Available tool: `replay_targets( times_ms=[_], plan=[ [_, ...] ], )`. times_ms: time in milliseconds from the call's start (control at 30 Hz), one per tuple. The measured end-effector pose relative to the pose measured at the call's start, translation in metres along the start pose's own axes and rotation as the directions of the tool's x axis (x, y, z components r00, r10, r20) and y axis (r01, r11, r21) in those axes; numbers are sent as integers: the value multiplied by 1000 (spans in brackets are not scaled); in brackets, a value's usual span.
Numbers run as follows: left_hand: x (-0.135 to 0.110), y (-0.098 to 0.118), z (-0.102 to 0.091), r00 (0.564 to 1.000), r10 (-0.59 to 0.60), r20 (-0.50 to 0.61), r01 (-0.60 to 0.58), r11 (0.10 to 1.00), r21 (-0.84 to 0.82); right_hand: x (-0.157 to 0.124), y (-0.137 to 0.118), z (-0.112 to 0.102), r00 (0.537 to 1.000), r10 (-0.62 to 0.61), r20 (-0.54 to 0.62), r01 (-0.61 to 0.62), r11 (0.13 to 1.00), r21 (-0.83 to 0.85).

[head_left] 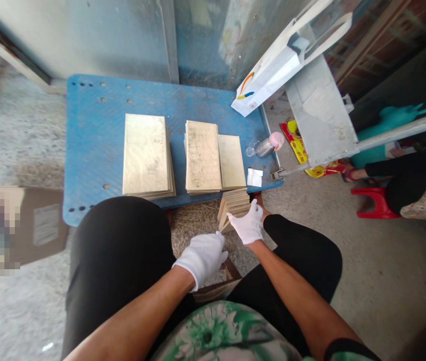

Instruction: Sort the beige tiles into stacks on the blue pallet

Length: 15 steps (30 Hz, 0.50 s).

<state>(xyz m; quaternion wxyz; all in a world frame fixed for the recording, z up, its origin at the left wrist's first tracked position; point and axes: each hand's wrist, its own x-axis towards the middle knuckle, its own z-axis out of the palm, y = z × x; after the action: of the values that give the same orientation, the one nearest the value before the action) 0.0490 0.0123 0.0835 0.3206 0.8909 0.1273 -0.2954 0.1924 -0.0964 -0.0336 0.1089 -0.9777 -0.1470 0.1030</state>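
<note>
My right hand (pixel 248 224), in a white glove, grips the right side of a fanned stack of thin pale boards (pixel 232 204), its thumb across the near part. This stack is tilted, with its layered edges towards me, at the front edge of the blue table. My left hand (pixel 202 255), also gloved, is curled between my knees, a fingertip close to the stack's lower corner. Whatever its fingers hold is hidden. On the table lie a tall pile of pale boards (pixel 145 154), a second pile with dark smudges (pixel 203 156) and a lower pile (pixel 232 160).
The blue table (pixel 88 130) has holes at its corners. A flask with a pink lid (pixel 267 146) and white paper (pixel 254 177) are at its right. A white bag (pixel 269 75) leans behind. A cardboard box (pixel 40 225) stands left. Another person sits right, near a red stool (pixel 373 203).
</note>
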Motion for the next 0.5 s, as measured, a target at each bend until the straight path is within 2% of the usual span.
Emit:
replay_targets(
  times_ms=[100, 233, 367, 500],
  plan=[
    [5, 0, 5, 998, -44, -53, 44, 999, 5, -10, -9, -28, 999, -18, -34, 19, 1000, 16],
    [10, -3, 9, 985, -84, -149, 71, 993, -89, -31, -19, -69, 992, -106, -70, 112, 989, 92],
    [12, -8, 12, 967, -81, -242, 38, 983, -180, -56, -29, -102, 980, -162, -111, 181, 967, 181],
    [12, -9, 12, 956, -66, -286, -31, 946, -321, -71, -41, -121, 980, -166, -109, 189, 950, 247]
  ],
)
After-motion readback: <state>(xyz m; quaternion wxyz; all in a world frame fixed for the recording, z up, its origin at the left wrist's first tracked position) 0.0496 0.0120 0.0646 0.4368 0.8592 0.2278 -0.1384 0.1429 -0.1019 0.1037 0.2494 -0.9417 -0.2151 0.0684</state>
